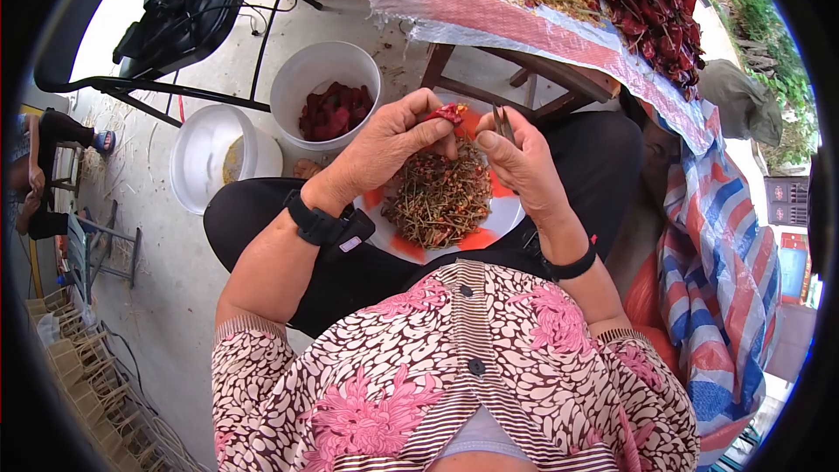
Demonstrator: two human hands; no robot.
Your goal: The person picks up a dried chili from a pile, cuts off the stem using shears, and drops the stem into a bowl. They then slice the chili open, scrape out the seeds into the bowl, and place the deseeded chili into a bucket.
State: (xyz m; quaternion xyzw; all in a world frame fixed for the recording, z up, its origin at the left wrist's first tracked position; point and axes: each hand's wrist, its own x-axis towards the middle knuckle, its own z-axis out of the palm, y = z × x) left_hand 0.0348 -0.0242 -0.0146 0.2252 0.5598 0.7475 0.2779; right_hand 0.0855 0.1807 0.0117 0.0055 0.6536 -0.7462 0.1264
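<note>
My left hand (398, 140) pinches a dried red chili (449, 114) between thumb and fingers. Close by on the right, my right hand (527, 157) is closed around a small, dark two-pronged metal tool (502, 125), perhaps tweezers; its lower part is hidden in the fingers. The tool's tips point up, a short way apart from the chili. Below both hands, a white-and-orange basin (505, 210) rests between my legs, heaped with chili stems, seeds and red scraps (437, 201).
A white bucket (284, 92) holding red chili pieces (335, 114) stands ahead on the left, beside a whitish tub (197, 162). Dried chilies (642, 13) cover a striped tarp (489, 4) on a wooden-legged table. A black metal-framed chair (188, 17) stands upper left; another person (35, 166) sits far left.
</note>
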